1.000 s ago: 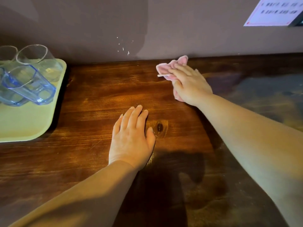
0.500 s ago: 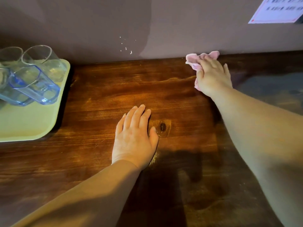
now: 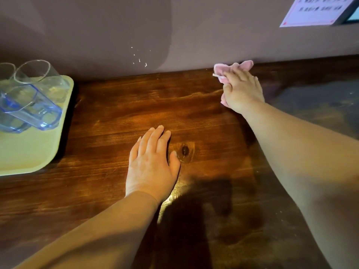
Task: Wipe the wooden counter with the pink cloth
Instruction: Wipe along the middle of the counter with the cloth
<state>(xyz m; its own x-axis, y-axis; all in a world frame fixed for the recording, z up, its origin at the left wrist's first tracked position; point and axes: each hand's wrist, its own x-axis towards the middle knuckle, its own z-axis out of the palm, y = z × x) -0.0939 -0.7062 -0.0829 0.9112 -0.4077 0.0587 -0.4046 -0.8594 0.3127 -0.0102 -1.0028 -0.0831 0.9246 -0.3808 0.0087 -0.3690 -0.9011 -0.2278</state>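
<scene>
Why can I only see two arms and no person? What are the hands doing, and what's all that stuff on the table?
The camera sits on the person's head and looks down, so you see only their arms, just as they would. There is no machine here, only two bare hands. The right hand holds a pink cloth against the wooden counter, far back where it meets the wall, to wipe it. The left hand lies flat on the wood, holding nothing. On the left is a pale yellow tray with clear plastic cups lying on their sides. Up on the wall hangs a paper notice; its writing is too blurry to read.
</scene>
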